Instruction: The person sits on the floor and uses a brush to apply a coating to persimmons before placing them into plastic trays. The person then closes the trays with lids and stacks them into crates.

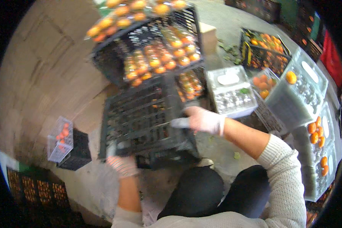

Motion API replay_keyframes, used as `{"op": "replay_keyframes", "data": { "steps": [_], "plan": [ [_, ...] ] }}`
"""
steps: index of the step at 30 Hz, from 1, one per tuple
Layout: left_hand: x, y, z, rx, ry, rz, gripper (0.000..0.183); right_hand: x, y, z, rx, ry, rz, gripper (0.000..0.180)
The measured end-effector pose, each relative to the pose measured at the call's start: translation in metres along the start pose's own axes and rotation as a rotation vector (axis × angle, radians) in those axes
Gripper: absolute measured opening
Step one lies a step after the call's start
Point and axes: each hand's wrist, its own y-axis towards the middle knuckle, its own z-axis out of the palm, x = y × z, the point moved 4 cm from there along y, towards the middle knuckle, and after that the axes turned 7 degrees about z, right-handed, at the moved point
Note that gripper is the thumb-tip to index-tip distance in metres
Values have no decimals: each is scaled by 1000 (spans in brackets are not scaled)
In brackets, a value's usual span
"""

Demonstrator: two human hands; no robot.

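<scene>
A black plastic crate (pixel 148 122), slightly blurred, is between my two gloved hands. My left hand (pixel 122 161) grips its near left corner. My right hand (pixel 203 119) holds its right side, the gloved thumb or finger lying along the edge. Just beyond it is a black crate (pixel 198 31) with clear plastic packs of orange citrus fruit (pixel 159 58) inside. More packs (pixel 122 17) of the fruit lie at that crate's far left edge. Another lot of packed fruit (pixel 189 84) sits in a crate right of the held one.
At right stand stacks of clear plastic clamshell trays (pixel 296 91), some with loose oranges, and a white-rimmed stack (pixel 232 91). Behind them is a black crate of loose citrus (pixel 268 51). A small white basket (pixel 61 139) with fruit rests by a dark crate (pixel 78 151) at left.
</scene>
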Motion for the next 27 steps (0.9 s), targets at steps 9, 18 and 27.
{"op": "replay_keyframes", "data": {
  "steps": [9, 18, 27],
  "plan": [
    [-18, 0, -106, -361, 285, -409, 64, -46, 54, -29, 385, -144, -301, 54],
    [-52, 35, -85, -618, 932, -339, 70, -137, 55, -182, 200, -114, 95, 37],
    [-23, 4, -51, -487, 395, -503, 63, -210, -128, -145, -119, 14, 550, 31]
  ]
}}
